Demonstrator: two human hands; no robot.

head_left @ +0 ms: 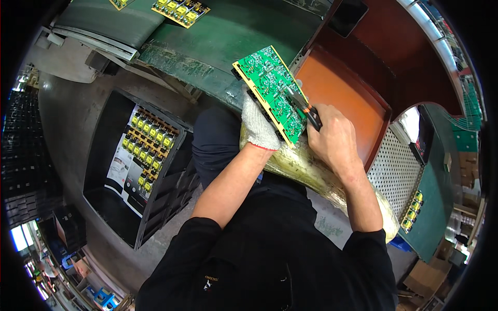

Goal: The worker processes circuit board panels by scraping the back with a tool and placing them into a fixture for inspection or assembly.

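My left hand (257, 122), in a white knitted glove, grips a green circuit board panel (270, 85) by its near left edge. The panel is tilted with its soldered face toward me, and its yellowish rim runs along the long sides. In my bare right hand (333, 136) is a pair of cutting pliers (303, 105) with orange and black handles. Its jaws point at the board's face near the right edge; whether they touch it I cannot tell. The parts on the board's underside are mostly hidden.
Left of my legs stands a black crate (111, 207) holding rows of boards with yellow parts (148, 140). A green conveyor belt (233, 31) carries another board panel (180, 11). An orange tray (332, 88) is at right, beyond a plastic-wrapped roll (311, 173) across my lap.
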